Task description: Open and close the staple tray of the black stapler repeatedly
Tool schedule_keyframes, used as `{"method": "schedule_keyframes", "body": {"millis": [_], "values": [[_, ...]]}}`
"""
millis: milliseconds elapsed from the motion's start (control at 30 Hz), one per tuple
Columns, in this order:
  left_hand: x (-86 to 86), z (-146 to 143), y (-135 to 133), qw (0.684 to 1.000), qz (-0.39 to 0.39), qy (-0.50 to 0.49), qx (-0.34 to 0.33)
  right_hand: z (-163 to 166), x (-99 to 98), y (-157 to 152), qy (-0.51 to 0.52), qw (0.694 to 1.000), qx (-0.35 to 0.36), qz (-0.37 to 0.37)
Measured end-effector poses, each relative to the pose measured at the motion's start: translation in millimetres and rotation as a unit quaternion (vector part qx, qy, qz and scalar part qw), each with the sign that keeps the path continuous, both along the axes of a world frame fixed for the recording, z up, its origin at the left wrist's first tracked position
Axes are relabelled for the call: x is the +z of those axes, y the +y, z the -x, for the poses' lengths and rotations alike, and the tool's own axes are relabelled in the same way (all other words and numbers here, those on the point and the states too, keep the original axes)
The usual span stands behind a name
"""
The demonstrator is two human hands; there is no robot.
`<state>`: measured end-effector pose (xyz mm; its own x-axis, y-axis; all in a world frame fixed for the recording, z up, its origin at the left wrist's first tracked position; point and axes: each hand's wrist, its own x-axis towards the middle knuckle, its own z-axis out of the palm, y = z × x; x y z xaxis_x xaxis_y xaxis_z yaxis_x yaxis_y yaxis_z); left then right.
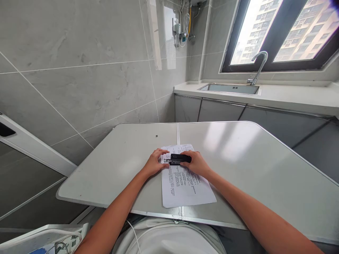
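A black stapler (178, 159) lies across the upper part of a printed sheet of paper (182, 187) on the grey folding table (251, 158). My right hand (196, 163) is closed around the stapler's right end. My left hand (155, 163) rests at the paper's upper left edge, fingers curled over the corner and touching the stapler's metal tip. A second sheet shows under the top one at the far edge.
A counter with a steel sink (230, 88) and tap (258, 67) runs along the back right under a window. Tiled wall stands on the left. A white rack with a cable (53, 240) sits at the bottom left by my lap.
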<state>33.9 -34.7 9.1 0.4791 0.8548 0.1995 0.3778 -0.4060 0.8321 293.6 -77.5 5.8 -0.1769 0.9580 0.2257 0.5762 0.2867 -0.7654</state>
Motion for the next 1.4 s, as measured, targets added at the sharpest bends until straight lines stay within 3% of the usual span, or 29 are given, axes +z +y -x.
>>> {"method": "schedule_keyframes", "body": {"millis": [100,200,333,467,567,767,900,967,1033,1100,1167,1300,1400], "values": [[6.2,1.5,0.9,0.979,0.085,-0.184,0.033,2.6,2.0,-5.1,0.02,0.996,-0.048,-0.07],[10.5,4.5,2.0,0.903,0.257,-0.345,0.003,9.9,5.4,-11.3,-0.004,0.976,-0.061,-0.21],[11.6,8.5,1.4,0.817,0.454,-0.341,-0.098,19.7,6.6,-19.5,-0.132,0.926,0.019,-0.352],[11.3,9.4,0.2,0.81,0.478,-0.319,-0.116,24.0,3.7,-25.8,-0.243,0.89,0.128,-0.365],[11.3,9.3,0.9,0.815,0.476,-0.312,-0.11,24.8,1.9,-27.9,-0.252,0.883,0.143,-0.368],[7.2,10.6,5.2,0.817,0.471,-0.319,-0.095,25.1,1.3,-28.5,-0.224,0.904,0.123,-0.344],[2.5,12.3,11.4,0.798,0.47,-0.376,-0.014,27.7,4.5,-24.6,-0.149,0.929,0.015,-0.339],[1.2,14.5,15.4,0.788,0.452,-0.417,0.039,28.4,6.5,-22.5,-0.071,0.954,-0.047,-0.288],[1.3,17.1,18.9,0.783,0.424,-0.45,0.066,27.9,6.9,-21.3,0.007,0.981,-0.075,-0.18],[2.7,19.1,21.0,0.782,0.39,-0.48,0.072,26.4,5.3,-20.9,0.063,0.994,-0.069,-0.057],[4.8,19.7,21.5,0.779,0.366,-0.504,0.072,24.3,2.6,-20.4,0.087,0.994,-0.057,0.015],[8.5,18.1,19.4,0.781,0.339,-0.521,0.06,20.1,0.1,-18.4,0.068,0.996,-0.036,0.043],[9.6,17.0,17.2,0.8,0.32,-0.504,0.055,19.4,2.2,-18.4,0.016,0.999,-0.013,0.028]]}}
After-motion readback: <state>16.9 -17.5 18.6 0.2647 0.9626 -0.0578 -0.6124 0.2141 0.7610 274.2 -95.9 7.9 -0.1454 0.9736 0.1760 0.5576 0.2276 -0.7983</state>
